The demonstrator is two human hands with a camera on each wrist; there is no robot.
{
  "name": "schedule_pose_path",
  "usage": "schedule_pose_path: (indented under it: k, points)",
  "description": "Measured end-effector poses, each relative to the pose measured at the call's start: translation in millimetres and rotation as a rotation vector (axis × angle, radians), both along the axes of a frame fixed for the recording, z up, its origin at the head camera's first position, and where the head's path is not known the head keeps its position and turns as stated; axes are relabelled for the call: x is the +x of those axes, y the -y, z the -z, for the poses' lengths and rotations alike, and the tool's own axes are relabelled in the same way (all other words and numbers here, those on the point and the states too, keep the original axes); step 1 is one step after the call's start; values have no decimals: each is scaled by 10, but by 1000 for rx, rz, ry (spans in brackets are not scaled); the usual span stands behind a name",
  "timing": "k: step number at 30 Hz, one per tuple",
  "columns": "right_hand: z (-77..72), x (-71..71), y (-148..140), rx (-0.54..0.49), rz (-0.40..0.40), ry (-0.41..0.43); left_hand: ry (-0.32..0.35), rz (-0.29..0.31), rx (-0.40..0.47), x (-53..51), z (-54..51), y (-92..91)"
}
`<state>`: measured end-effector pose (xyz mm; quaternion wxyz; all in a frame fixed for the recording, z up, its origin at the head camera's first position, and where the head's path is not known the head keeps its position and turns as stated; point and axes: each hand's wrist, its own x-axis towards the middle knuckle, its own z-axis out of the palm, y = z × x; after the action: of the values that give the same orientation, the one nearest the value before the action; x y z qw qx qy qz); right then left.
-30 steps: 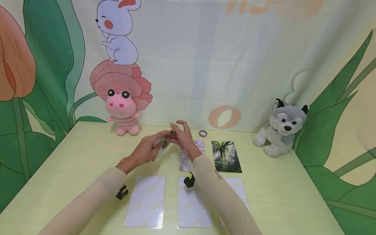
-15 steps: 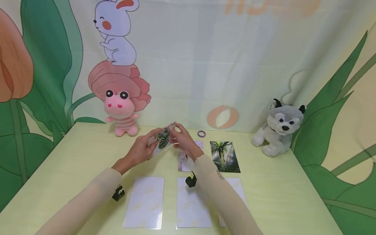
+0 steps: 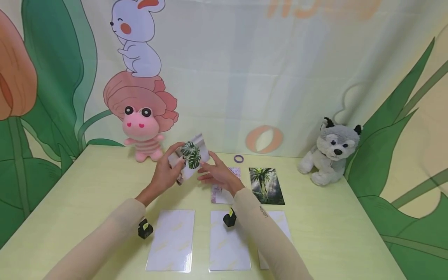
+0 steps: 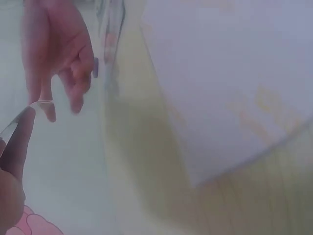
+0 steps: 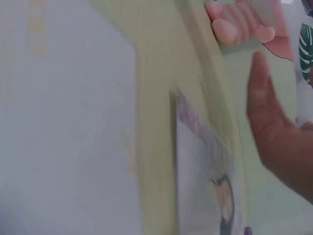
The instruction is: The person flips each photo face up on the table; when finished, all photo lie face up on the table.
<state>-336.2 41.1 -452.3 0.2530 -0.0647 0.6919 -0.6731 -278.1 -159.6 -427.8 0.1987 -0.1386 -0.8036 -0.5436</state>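
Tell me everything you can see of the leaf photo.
The leaf photo looks like a thin, flat, rectangular print: dark green split leaves on a pale ground. It is tilted above the table, picture side visible. The left hand pinches its left side; the right hand is at its right edge, touch unclear.

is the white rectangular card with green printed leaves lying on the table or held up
Held up: the person's left hand grips the white rectangular card with green printed leaves, tilted, above the pale yellow table.
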Motion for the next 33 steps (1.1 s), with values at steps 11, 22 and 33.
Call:
schedule_pose_path:
  k: [11,22,33]
  points:
    - [23,44,179,-347,133,-11,103,-29,293,37,-134,-164]
    - [8,49,166,-282,170,-60,170,-48,329,-31,22,-94]
    - [-45,41,-41,-1,-3,-206,372,202,291,-66,-92,176]
